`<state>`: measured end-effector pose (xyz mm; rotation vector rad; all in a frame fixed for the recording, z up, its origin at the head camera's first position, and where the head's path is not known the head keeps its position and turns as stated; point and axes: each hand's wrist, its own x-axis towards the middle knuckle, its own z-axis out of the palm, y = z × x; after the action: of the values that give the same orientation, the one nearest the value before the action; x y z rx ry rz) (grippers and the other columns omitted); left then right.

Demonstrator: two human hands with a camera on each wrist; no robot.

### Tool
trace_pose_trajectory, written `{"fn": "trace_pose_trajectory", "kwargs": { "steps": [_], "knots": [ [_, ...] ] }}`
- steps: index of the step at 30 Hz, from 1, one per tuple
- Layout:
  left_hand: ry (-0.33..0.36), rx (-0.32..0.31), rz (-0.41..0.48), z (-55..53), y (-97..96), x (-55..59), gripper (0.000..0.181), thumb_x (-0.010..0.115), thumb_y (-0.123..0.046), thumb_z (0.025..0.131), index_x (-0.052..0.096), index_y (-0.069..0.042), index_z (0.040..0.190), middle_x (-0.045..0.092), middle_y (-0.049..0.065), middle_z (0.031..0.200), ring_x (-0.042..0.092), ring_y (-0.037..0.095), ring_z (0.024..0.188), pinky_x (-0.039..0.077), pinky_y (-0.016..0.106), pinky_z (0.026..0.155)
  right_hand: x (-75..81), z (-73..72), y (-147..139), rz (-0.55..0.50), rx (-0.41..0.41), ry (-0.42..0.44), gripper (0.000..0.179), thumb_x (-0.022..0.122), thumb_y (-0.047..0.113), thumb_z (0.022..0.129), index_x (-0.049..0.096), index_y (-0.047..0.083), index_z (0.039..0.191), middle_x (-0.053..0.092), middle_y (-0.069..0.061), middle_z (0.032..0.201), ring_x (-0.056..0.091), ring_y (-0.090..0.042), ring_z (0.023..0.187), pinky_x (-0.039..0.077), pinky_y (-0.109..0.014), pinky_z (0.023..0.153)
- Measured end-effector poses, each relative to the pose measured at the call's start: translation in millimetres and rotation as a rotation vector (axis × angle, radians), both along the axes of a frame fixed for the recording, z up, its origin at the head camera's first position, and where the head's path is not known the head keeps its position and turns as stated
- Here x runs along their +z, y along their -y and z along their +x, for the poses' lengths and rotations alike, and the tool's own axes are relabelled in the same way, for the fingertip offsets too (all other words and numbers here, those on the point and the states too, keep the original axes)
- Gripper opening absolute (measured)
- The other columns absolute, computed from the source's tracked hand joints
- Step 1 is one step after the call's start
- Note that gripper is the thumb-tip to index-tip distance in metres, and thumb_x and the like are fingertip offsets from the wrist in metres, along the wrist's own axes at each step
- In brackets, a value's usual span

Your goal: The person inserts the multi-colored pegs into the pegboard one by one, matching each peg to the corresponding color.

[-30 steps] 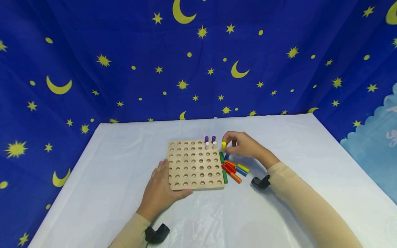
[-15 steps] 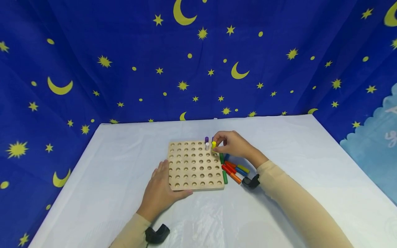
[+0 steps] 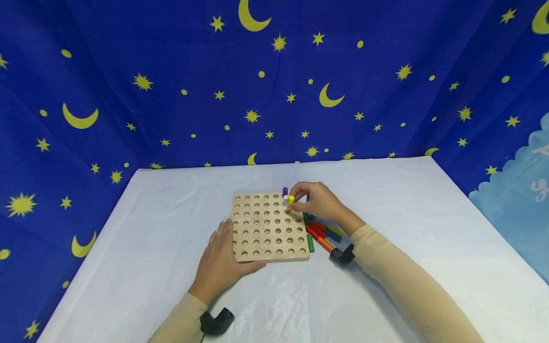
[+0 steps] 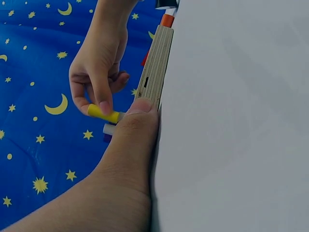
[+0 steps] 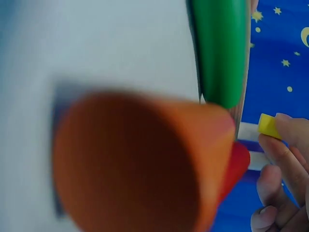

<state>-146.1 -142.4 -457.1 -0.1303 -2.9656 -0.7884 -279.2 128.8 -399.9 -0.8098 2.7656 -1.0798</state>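
Note:
A light wooden pegboard (image 3: 261, 228) with rows of round holes lies flat on the white table. My left hand (image 3: 220, 264) rests at its near left corner, fingers stretched along the left side and thumb along the front edge. Between thumb and fingertips my right hand (image 3: 319, 202) pinches a yellow peg (image 4: 102, 113), held upright over the far right part of the board. Close beside it a white peg (image 3: 285, 200) stands in the board, with a purple peg (image 3: 285, 191) behind. Another white peg (image 5: 258, 161) shows in the right wrist view; in the head view the right hand hides it.
Loose pegs lie against the board's right side: a green peg (image 3: 310, 243), an orange peg (image 3: 324, 244), a red peg (image 3: 315, 231), a blue peg (image 3: 332, 235) and more. A blue star-and-moon cloth (image 3: 193, 95) hangs behind the table.
My right hand has carried the yellow peg leftward, from beside the board's right edge to over the board near the white pegs. The left hand stays in place.

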Motion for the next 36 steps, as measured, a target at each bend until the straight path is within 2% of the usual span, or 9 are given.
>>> {"fn": "trace_pose_trajectory", "kwargs": {
  "steps": [2, 4, 6, 9, 11, 15, 19, 31, 36],
  "knots": [
    [-0.001, -0.001, -0.002, -0.2, -0.1, 0.0, 0.143, 0.066, -0.089, 0.059, 0.017, 0.001, 0.157, 0.02, 0.022, 0.164, 0.018, 0.036, 0.153, 0.017, 0.05, 0.127, -0.8, 0.9, 1.9, 0.018, -0.001, 0.004, 0.019, 0.081, 0.025, 0.083, 0.069, 0.022, 0.098, 0.074, 0.009, 0.089, 0.053, -0.014, 0.064, 0.047, -0.037, 0.066],
    [-0.004, -0.002, -0.004, -0.5, -0.3, 0.0, 0.143, 0.066, -0.09, 0.059, 0.017, 0.002, 0.157, 0.021, 0.022, 0.163, 0.018, 0.037, 0.153, 0.017, 0.049, 0.127, -1.2, 1.8, 3.3, 0.042, 0.002, 0.004, 0.019, 0.081, 0.026, 0.083, 0.069, 0.023, 0.098, 0.074, 0.01, 0.089, 0.053, -0.014, 0.064, 0.046, -0.039, 0.077],
    [-0.001, -0.002, -0.004, -0.5, -0.5, 0.4, 0.143, 0.066, -0.09, 0.059, 0.016, 0.002, 0.157, 0.02, 0.022, 0.163, 0.018, 0.037, 0.153, 0.017, 0.049, 0.127, -1.6, 2.1, 4.4, 0.059, 0.008, 0.013, 0.019, 0.08, 0.026, 0.084, 0.068, 0.023, 0.098, 0.074, 0.01, 0.09, 0.055, -0.014, 0.066, 0.047, -0.04, 0.074],
    [0.002, -0.002, -0.005, -0.1, -0.6, 0.9, 0.143, 0.066, -0.089, 0.059, 0.016, 0.002, 0.157, 0.02, 0.023, 0.163, 0.018, 0.037, 0.153, 0.017, 0.049, 0.127, -1.8, 2.3, 5.6, 0.076, 0.015, 0.018, 0.019, 0.08, 0.026, 0.084, 0.067, 0.024, 0.097, 0.075, 0.01, 0.09, 0.062, -0.012, 0.074, 0.046, -0.035, 0.08],
    [0.007, -0.002, -0.006, 0.2, -0.5, 1.1, 0.143, 0.066, -0.089, 0.059, 0.016, 0.002, 0.157, 0.02, 0.022, 0.164, 0.018, 0.037, 0.153, 0.017, 0.049, 0.127, -2.3, 2.2, 6.1, 0.08, 0.024, 0.027, 0.019, 0.08, 0.026, 0.085, 0.067, 0.024, 0.098, 0.075, 0.009, 0.091, 0.065, -0.01, 0.081, 0.049, -0.033, 0.075],
    [0.004, -0.003, -0.009, -0.1, -0.6, 1.1, 0.143, 0.066, -0.089, 0.059, 0.016, 0.003, 0.157, 0.02, 0.022, 0.164, 0.018, 0.036, 0.153, 0.017, 0.049, 0.127, -2.4, 2.2, 7.1, 0.09, 0.036, 0.026, 0.019, 0.08, 0.025, 0.085, 0.067, 0.023, 0.098, 0.076, 0.009, 0.092, 0.069, -0.01, 0.088, 0.053, -0.038, 0.089],
    [0.004, -0.003, -0.008, -0.3, -0.6, 1.4, 0.143, 0.066, -0.089, 0.059, 0.016, 0.003, 0.157, 0.02, 0.022, 0.164, 0.018, 0.036, 0.153, 0.016, 0.049, 0.127, -2.6, 2.3, 8.6, 0.122, 0.044, 0.008, 0.022, 0.08, 0.026, 0.085, 0.067, 0.022, 0.101, 0.076, 0.007, 0.092, 0.07, -0.012, 0.09, 0.045, -0.048, 0.107],
    [0.013, -0.002, -0.009, -0.9, -0.7, 0.8, 0.144, 0.067, -0.089, 0.059, 0.015, 0.002, 0.157, 0.019, 0.021, 0.164, 0.017, 0.035, 0.154, 0.015, 0.048, 0.127, -3.0, 3.8, 10.6, 0.205, 0.054, -0.077, 0.017, 0.081, 0.028, 0.084, 0.071, 0.024, 0.097, 0.075, 0.009, 0.088, 0.067, -0.012, 0.087, 0.047, -0.043, 0.098],
    [0.012, -0.003, -0.008, -1.1, -0.4, -0.1, 0.144, 0.065, -0.09, 0.059, 0.014, 0.002, 0.157, 0.019, 0.021, 0.164, 0.017, 0.035, 0.154, 0.015, 0.048, 0.127, -0.9, 4.1, 6.4, 0.179, 0.053, -0.06, 0.022, 0.082, 0.029, 0.082, 0.073, 0.023, 0.102, 0.075, 0.011, 0.091, 0.068, -0.011, 0.089, 0.049, -0.044, 0.098]
  ]
}}
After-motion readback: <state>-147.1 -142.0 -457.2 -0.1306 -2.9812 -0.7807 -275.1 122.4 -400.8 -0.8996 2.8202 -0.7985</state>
